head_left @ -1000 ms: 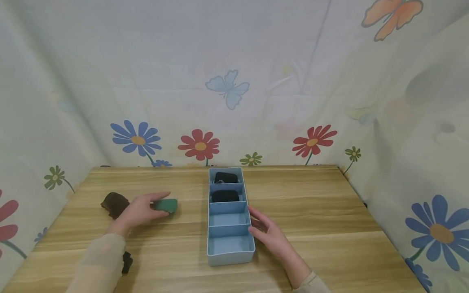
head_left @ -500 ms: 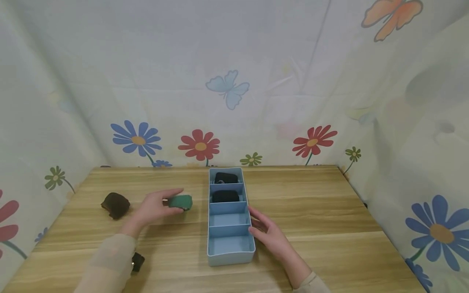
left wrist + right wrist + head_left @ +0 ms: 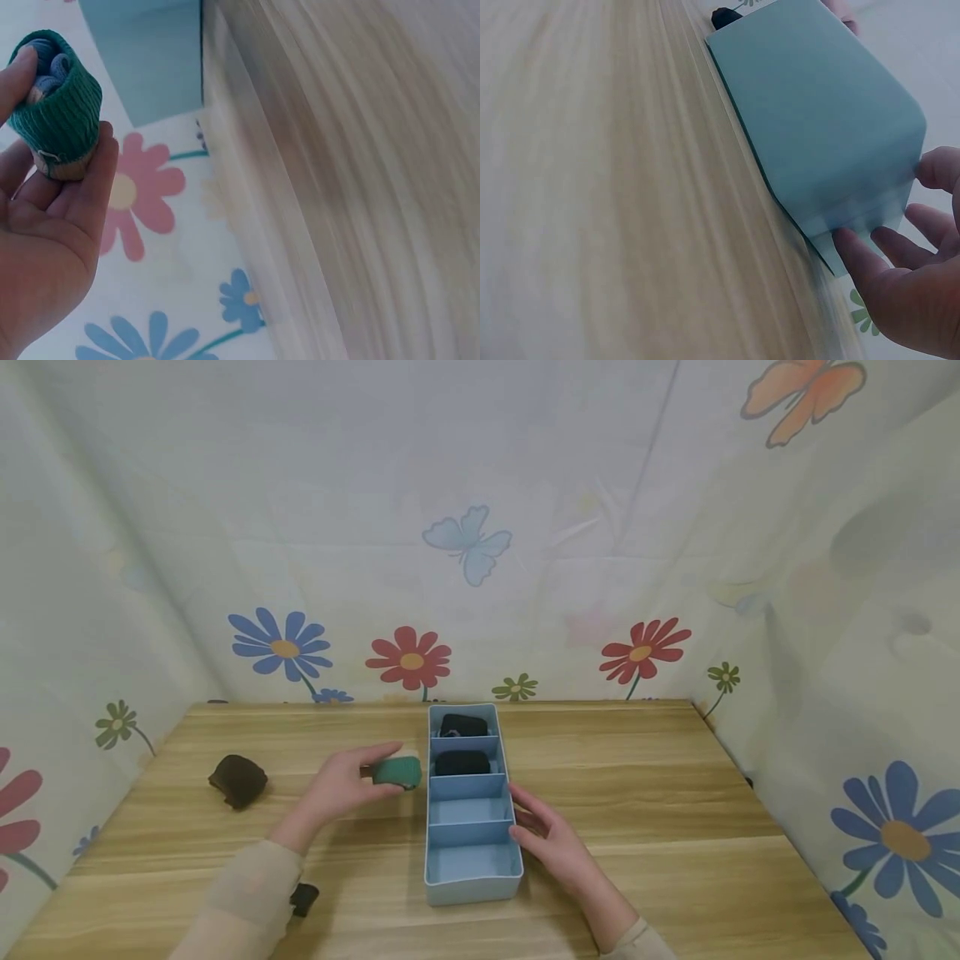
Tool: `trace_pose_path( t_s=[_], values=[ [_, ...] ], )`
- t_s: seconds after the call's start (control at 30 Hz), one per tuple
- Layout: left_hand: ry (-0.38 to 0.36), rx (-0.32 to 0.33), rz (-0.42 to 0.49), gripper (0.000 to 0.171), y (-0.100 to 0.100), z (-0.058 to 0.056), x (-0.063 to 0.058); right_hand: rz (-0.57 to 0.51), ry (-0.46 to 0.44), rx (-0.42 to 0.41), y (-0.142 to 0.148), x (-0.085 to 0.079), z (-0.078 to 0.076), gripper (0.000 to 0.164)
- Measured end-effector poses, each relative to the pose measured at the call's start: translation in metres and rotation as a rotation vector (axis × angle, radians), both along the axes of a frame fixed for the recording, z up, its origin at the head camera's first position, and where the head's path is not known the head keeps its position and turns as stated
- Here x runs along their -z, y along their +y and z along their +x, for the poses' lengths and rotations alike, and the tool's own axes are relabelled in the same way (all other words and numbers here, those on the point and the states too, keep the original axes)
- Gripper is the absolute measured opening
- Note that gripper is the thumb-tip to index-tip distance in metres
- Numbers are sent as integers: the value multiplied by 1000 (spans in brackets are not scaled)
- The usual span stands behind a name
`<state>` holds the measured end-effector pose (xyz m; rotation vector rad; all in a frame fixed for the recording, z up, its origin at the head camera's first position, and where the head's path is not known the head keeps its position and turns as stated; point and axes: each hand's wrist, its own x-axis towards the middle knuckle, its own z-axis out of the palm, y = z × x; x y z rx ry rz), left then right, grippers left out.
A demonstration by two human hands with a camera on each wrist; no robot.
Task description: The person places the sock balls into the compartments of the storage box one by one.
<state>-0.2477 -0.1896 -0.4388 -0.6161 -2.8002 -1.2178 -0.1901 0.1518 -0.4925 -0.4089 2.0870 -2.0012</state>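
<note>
A rolled green ribbed sock [image 3: 60,112], with blue and tan folds inside it, is pinched between thumb and fingers of my left hand [image 3: 341,789]. In the head view, this green roll sits just left of the light blue divided box [image 3: 472,889], level with its middle. My right hand [image 3: 558,847] rests against the box's right side. In the right wrist view its fingertips [image 3: 847,240] touch the outer wall. Two black rolled bundles lie in the two far compartments, the nearer black bundle [image 3: 462,762] in the second one. Both near compartments hold nothing.
A dark brown rolled bundle [image 3: 238,781] lies on the wooden table [image 3: 637,777] at the left. A small black item [image 3: 303,900] shows beside the left sleeve. Behind the table hangs a flower-print cloth [image 3: 525,610].
My left hand has carried the green sock rightward, close to the box. The brown bundle is now uncovered, and the right hand and box have stayed put.
</note>
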Motion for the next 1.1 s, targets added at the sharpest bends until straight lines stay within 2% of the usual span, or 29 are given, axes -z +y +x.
trace_pose_path(
  t_s=[0.33,0.53,0.77,0.93,1.1],
  values=[
    [32,12,-3,71,24,9,-8,-5,-7,-5,1,-1,-1,61],
    [53,27,27,69,36,13,-9,-17,-9,-1,0,-1,0,61],
    [42,27,46,69,52,18,-8,-9,-7,5,0,-1,0,61],
    [62,29,10,69,64,21,-9,8,-8,12,0,-1,0,60],
    [107,61,-36,68,75,23,-12,12,-13,14,0,-1,0,61]
  ],
)
